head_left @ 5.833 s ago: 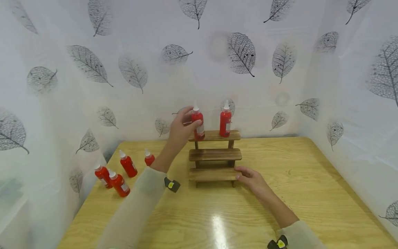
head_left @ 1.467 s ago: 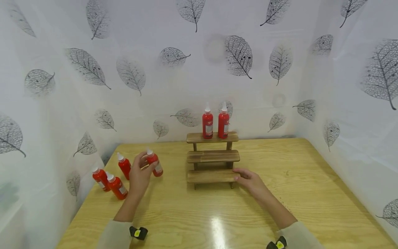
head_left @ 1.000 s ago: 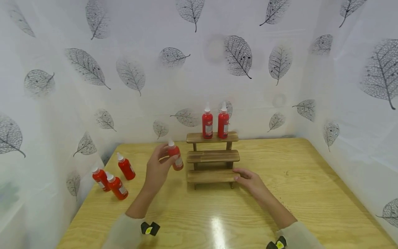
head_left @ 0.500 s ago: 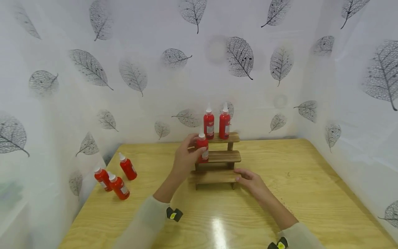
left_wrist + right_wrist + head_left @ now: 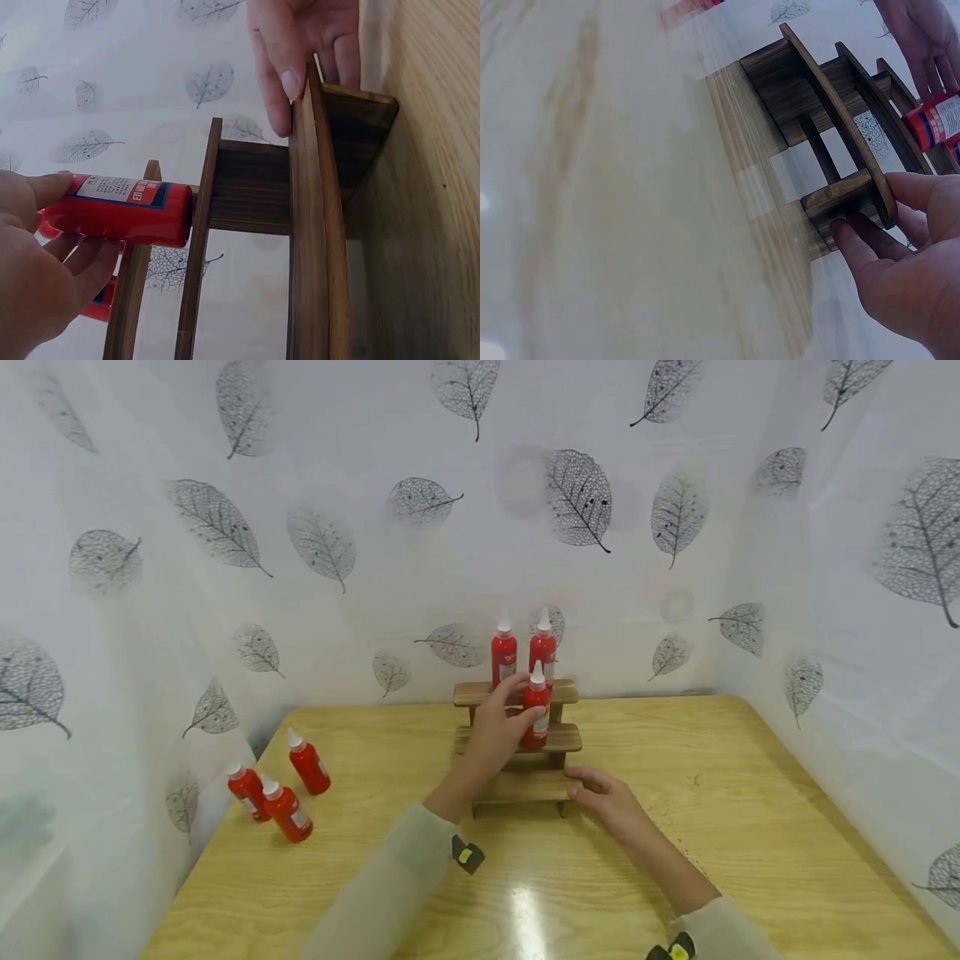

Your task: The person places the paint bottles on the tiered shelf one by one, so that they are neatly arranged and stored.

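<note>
My left hand (image 5: 501, 727) holds a red squeeze bottle (image 5: 536, 727) with a white pointed cap, upright at the right part of the middle step. In the left wrist view, the bottle's base (image 5: 177, 214) is at that step's edge; whether it bears on the step I cannot tell. The wooden three-step stand (image 5: 517, 787) stands on the table. My right hand (image 5: 611, 802) grips the right end of its lowest step, thumb and fingers on either side in the right wrist view. Two more red bottles, a left one (image 5: 504, 653) and a right one (image 5: 543, 647), stand on the top step.
To the left on the wooden table (image 5: 420, 893) stand three more red bottles: a back one (image 5: 309, 766), a front one (image 5: 288, 812) and a leftmost one (image 5: 247, 791). A white leaf-print curtain (image 5: 360, 627) hangs behind the table and along its sides.
One bottle was set on the top step and slid right. My left hand then took another squeeze bottle from the table and carried it right to the middle step. My right hand stayed put.
</note>
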{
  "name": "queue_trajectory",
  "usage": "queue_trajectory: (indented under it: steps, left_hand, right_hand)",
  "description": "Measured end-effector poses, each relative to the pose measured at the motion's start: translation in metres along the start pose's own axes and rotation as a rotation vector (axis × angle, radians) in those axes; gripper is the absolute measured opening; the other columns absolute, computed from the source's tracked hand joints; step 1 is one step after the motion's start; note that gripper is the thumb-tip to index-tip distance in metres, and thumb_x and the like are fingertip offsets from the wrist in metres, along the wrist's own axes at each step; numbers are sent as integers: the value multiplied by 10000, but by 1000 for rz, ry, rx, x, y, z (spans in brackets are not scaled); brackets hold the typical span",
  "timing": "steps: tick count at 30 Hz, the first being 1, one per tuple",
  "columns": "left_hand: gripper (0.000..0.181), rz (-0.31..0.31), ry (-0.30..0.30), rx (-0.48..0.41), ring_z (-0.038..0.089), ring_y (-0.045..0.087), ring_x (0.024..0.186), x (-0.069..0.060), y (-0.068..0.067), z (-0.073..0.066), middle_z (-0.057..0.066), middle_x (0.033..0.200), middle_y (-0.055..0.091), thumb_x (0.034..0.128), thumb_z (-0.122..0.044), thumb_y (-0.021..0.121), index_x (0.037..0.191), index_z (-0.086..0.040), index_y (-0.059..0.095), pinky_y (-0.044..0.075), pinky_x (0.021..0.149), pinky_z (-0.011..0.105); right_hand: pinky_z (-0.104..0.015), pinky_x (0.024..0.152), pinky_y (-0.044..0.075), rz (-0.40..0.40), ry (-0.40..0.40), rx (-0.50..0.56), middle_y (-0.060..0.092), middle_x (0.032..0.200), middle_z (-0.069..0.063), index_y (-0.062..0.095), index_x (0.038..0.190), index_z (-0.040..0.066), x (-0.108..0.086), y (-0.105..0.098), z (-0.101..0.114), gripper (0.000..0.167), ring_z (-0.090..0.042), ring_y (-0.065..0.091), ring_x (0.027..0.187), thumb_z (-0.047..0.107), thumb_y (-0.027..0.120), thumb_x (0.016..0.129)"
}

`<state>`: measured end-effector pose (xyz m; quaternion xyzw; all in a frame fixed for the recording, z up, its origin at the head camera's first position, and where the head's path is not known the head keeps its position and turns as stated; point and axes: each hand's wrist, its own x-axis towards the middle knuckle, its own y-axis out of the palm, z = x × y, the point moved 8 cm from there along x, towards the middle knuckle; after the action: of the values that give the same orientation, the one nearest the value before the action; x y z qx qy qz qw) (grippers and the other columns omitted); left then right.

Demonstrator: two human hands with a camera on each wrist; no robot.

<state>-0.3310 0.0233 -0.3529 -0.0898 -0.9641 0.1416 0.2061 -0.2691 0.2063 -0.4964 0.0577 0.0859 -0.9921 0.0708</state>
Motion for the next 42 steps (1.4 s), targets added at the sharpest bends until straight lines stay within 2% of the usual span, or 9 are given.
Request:
queue_trajectory:
  steps: [7, 12, 27, 34, 42]
  left_hand:
    - [454, 20, 13, -46, 180, 636, 1148, 7, 13, 0, 37, 1267, 667, 938, -155, 725, 1361, -209, 573, 565, 954, 332]
    - [460, 34, 18, -26, 177, 640, 1157, 8, 17, -2, 42, 1276, 668, 942, -133, 714, 1373, -189, 563, 551, 982, 337]
    - [474, 40, 28, 29, 179, 630, 1185, 7, 15, 2, 18, 1310, 656, 944, -170, 716, 1388, -209, 554, 554, 989, 346]
    - [526, 37, 40, 76, 169, 604, 1177, 5, 15, -2, 9, 1357, 611, 941, -195, 727, 1426, -187, 523, 534, 1010, 385]
    - [562, -16, 5, 77, 254, 586, 1226, -4, -1, -9, 71, 1383, 574, 943, -252, 727, 1452, -167, 505, 520, 1034, 422]
  right_hand:
    - [-574, 1204, 280, -6, -6, -3, 445, 1557, -146, 562, 1418, 91, 1, 0, 0, 526, -387, 294, 1496, 320, 684, 961]
    - [-564, 1198, 298, -20, -11, -10, 480, 1531, -150, 577, 1402, 82, 1, 1, 2, 504, -383, 327, 1481, 298, 685, 960]
    - [-569, 1207, 276, -12, -2, -6, 463, 1545, -143, 571, 1409, 91, 1, 0, 1, 494, -379, 296, 1496, 294, 672, 970]
    - [-562, 1207, 281, -2, -5, -3, 469, 1539, -153, 564, 1414, 84, 0, 1, 1, 505, -371, 304, 1494, 302, 670, 972]
    - [-568, 1205, 281, 13, -10, 13, 441, 1556, -162, 543, 1433, 80, -1, 1, 2, 524, -378, 310, 1490, 314, 661, 979]
